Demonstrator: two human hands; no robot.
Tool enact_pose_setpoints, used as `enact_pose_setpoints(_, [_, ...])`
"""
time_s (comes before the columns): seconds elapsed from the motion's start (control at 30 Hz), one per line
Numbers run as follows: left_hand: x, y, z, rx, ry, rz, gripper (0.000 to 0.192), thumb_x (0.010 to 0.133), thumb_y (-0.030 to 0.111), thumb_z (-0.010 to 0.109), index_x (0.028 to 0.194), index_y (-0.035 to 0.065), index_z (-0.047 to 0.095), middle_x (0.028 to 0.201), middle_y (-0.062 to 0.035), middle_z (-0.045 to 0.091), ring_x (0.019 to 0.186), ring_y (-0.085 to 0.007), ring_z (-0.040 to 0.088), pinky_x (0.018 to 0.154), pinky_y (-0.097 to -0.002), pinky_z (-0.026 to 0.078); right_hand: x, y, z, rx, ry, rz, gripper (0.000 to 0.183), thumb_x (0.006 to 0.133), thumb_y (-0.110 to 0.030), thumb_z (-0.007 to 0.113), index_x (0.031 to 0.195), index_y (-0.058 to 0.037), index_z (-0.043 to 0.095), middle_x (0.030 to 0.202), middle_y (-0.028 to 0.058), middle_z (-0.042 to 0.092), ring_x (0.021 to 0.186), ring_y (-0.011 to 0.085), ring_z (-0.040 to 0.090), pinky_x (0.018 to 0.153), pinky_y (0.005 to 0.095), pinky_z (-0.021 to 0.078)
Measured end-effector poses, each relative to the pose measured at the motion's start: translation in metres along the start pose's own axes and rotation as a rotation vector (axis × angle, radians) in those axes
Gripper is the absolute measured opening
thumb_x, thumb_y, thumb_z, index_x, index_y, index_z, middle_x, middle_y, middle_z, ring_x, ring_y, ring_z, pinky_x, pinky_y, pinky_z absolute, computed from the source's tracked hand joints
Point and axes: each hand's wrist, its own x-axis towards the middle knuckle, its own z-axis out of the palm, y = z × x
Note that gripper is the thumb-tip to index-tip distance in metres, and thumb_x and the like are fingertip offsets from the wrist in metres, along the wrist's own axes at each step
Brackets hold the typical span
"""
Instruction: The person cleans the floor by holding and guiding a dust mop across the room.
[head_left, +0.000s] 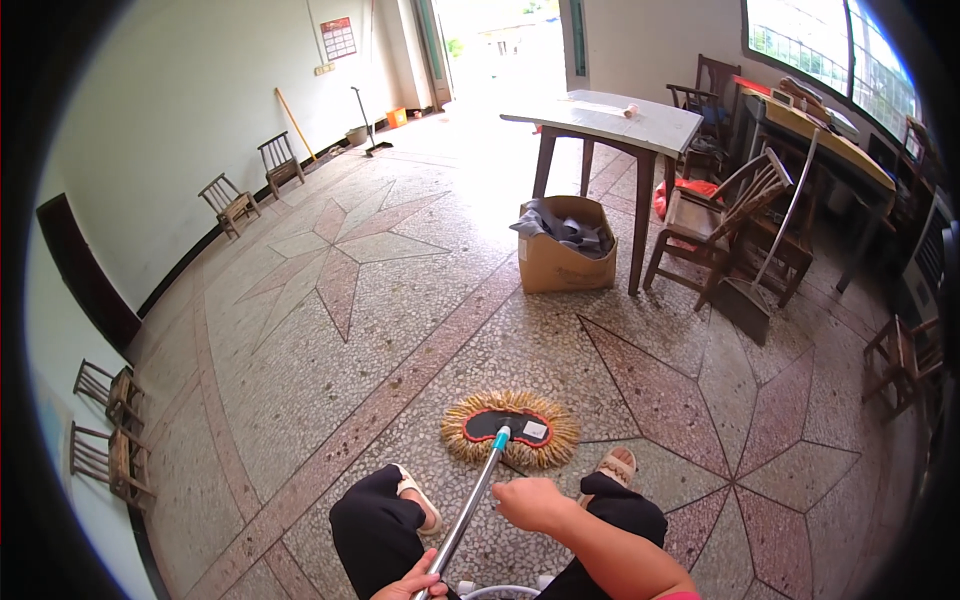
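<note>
A flat mop head (511, 429) with a yellow-brown fringe lies on the terrazzo floor between the person's sandalled feet. Its metal pole (469, 516), with a teal collar at the top of the mop head, slopes down towards the bottom edge of the view. My left hand (411, 581) is closed around the pole near that edge. My right hand (525, 502) is curled just right of the pole, apart from it, with nothing visible in it.
A cardboard box (568, 268) of grey cloth stands by a white-topped table (637, 124). To the right are a wooden chair (694, 214) and a long-handled dustpan (741, 307). Small wooden chairs (279, 161) line the left wall. A broom (360, 112) leans farther back.
</note>
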Motion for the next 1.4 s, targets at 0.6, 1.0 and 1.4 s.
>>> enact_pose_setpoints(0.6, [0.161, 0.015, -0.03, 0.123, -0.172, 0.177, 0.044, 0.094, 0.016, 0.043, 0.128, 0.0402, 0.028, 0.074, -0.0034, 0.047, 0.053, -0.0144, 0.045, 0.045, -0.027, 0.039, -0.003, 0.014, 0.048, -0.021, 0.013, 0.21, 0.024, 0.082, -0.028, 0.052, 0.093, -0.01, 0.062, 0.093, 0.0133, 0.064, 0.089, 0.0322, 0.061, 0.073, 0.0428, 0.0489])
enact_pose_setpoints(1.0, [-0.068, -0.065, -0.09, -0.009, 0.126, 0.0, 0.06, 0.091, 0.014, 0.042, 0.139, 0.0386, 0.016, 0.071, -0.0043, 0.045, 0.047, -0.0127, 0.042, 0.036, -0.0238, 0.035, -0.028, -0.046, 0.05, 0.051, -0.053, -0.152, 0.023, 0.081, -0.022, 0.052, 0.093, -0.0035, 0.058, 0.085, 0.0156, 0.063, 0.082, 0.0336, 0.061, 0.068, 0.0442, 0.0496])
enact_pose_setpoints(1.4, [0.115, 0.021, -0.032, 0.186, -0.157, 0.107, 0.05, 0.092, 0.015, 0.045, 0.131, 0.0366, 0.024, 0.074, -0.0036, 0.048, 0.049, -0.0155, 0.046, 0.04, -0.0283, 0.038, -0.019, -0.016, 0.059, -0.074, -0.076, 0.078, 0.02, 0.078, -0.014, 0.052, 0.09, -0.0046, 0.064, 0.092, 0.0147, 0.065, 0.087, 0.0303, 0.063, 0.071, 0.0413, 0.051])
